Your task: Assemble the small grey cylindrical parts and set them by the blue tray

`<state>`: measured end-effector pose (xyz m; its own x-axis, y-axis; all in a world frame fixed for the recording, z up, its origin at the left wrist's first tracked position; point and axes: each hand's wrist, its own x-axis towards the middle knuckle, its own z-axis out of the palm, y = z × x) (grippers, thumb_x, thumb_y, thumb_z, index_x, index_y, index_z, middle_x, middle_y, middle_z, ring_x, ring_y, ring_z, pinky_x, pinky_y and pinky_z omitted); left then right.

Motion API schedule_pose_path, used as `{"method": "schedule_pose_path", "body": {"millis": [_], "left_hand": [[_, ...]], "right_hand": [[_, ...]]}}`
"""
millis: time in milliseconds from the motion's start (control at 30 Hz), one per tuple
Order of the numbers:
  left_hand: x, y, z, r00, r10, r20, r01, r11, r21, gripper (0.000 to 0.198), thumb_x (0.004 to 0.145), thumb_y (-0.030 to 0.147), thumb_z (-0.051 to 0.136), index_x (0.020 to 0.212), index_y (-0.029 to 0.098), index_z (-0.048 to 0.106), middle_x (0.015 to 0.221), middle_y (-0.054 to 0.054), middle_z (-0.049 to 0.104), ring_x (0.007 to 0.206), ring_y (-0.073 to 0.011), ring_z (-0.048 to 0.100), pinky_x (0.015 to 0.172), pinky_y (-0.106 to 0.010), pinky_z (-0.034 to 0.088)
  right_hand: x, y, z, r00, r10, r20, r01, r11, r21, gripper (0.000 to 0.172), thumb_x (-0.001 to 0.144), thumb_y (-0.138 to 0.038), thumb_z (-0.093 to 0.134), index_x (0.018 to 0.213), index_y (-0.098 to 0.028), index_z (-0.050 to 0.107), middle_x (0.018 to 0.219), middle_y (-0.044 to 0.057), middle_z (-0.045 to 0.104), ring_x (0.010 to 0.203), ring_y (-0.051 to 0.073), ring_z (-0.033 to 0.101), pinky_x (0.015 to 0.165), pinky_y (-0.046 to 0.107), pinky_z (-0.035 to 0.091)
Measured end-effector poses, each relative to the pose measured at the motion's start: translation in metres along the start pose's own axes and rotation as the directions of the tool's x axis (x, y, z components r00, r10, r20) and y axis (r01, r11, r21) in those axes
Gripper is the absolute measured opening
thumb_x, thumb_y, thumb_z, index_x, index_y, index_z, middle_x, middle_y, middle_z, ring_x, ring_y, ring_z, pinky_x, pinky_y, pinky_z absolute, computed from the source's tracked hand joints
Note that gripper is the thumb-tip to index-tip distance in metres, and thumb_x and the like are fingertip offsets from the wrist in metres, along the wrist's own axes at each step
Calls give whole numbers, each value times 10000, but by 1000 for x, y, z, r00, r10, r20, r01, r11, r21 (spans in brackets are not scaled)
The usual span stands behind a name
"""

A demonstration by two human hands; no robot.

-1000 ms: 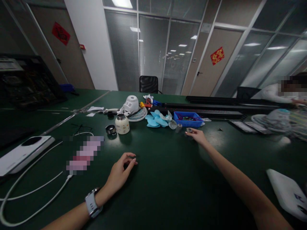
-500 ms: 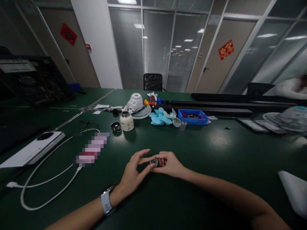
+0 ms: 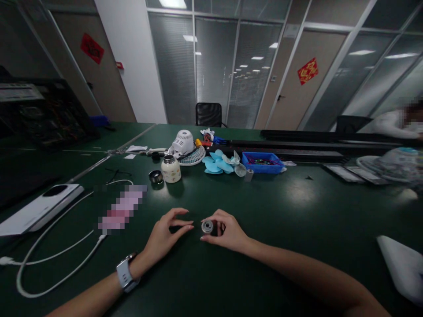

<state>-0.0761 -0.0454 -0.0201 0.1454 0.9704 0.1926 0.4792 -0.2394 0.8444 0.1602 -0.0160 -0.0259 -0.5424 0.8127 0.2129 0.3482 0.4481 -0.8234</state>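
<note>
A small round metal part (image 3: pixel 207 226) with a dark centre is held between the thumb and fingers of my right hand (image 3: pixel 229 230), just above the green table (image 3: pixel 205 277). My left hand (image 3: pixel 168 230) is to the left of it, thumb and fingers apart with nothing between them, and a watch (image 3: pixel 127 273) is on that wrist. Beyond the hands stand a cream bottle (image 3: pixel 171 170) and its dark cap (image 3: pixel 155 177). Blue fan blades (image 3: pixel 218 163) lie farther right, beside clear blades and a small metal cylinder (image 3: pixel 249 175).
A white fan housing (image 3: pixel 183 143) and a blue tray (image 3: pixel 263 169) with small parts sit at mid-table. On the left are a phone (image 3: pixel 124 210) with a white cable and a white box (image 3: pixel 41 207). A white object (image 3: pixel 401 266) lies at right; another person (image 3: pixel 393 123) sits far right.
My left hand has let go of the metal part and moved left, its fingers now apart. My right hand still holds the part, whose round end now faces up more. The view has shifted slightly.
</note>
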Motion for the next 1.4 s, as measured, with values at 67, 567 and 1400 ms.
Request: {"method": "schedule_pose_path", "body": {"millis": [67, 567, 1400], "left_hand": [[1, -8, -1, 997, -14, 76, 10, 998, 57, 376, 808, 387, 689, 1134, 249, 561, 1025, -43, 768, 1016, -264, 709, 981, -444, 473], [3, -7, 0, 998, -46, 39, 45, 998, 36, 532, 821, 417, 658, 1300, 248, 500, 1062, -69, 765, 1197, -268, 604, 1051, -489, 408], [4, -7, 0, 983, -108, -147, 105, 994, -25, 276, 931, 453, 459, 1012, 208, 555, 823, -29, 709, 841, -225, 690, 773, -328, 500]], "right_hand": [[0, 1, 1, 1000, -13, 9, 14, 1000, -24, 493, 659, -501, 787, 1062, -231, 695, 1005, 37, 600, 563, 66, 492, 498, 214, 417], [-5, 82, -115, 910, 154, -385, -297, 890, -346, 516, 713, -584, 675, 996, -157, 734, 749, 45, 706, 657, 192, 623, 585, 276, 451], [28, -28, -6, 961, -85, 263, 201, 870, -451, 518, 796, -613, 617, 1218, -314, 639, 869, 14, 583, 787, 161, 523, 707, 293, 353]]}}
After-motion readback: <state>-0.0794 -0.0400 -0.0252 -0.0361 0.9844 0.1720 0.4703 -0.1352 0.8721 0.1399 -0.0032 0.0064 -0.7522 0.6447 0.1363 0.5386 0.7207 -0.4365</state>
